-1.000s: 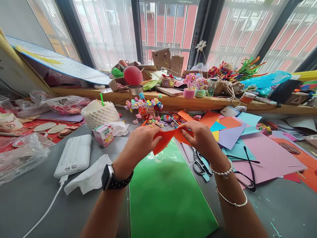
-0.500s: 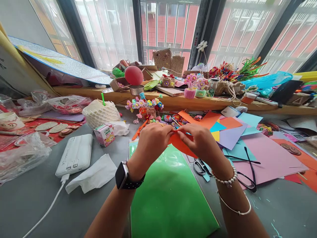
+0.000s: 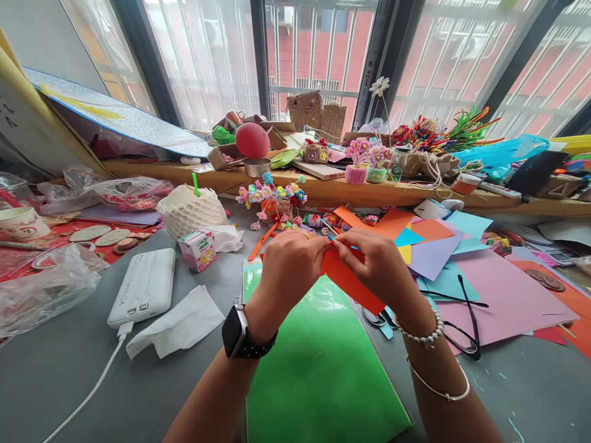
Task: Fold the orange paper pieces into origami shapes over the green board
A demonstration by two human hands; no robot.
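Between my two hands is a piece of orange paper (image 3: 353,280), held above the far part of a glossy green mat (image 3: 323,363). My left hand (image 3: 293,264), with a black watch at its wrist, pinches the paper's upper edge. Close beside it, my right hand (image 3: 372,261) grips the same edge between thumb and fingers. A thin stick-like piece (image 3: 329,226) shows just beyond the fingertips; I cannot tell whether it is held. The fingers partly hide the paper's top. Scissors (image 3: 376,319) lie below my right hand, partly covered.
On the right lie black glasses (image 3: 468,326), pink paper (image 3: 498,289) and several coloured sheets. To the left are a white power bank (image 3: 143,286), a tissue (image 3: 178,323) and a small pink box (image 3: 197,250). Craft flowers (image 3: 272,200) stand beyond my hands, before a cluttered wooden ledge (image 3: 318,184).
The orange paper has turned to hang lower and shows more of its face below my right hand, covering more of the scissors. My left hand has rolled slightly; the whole view has shifted slightly.
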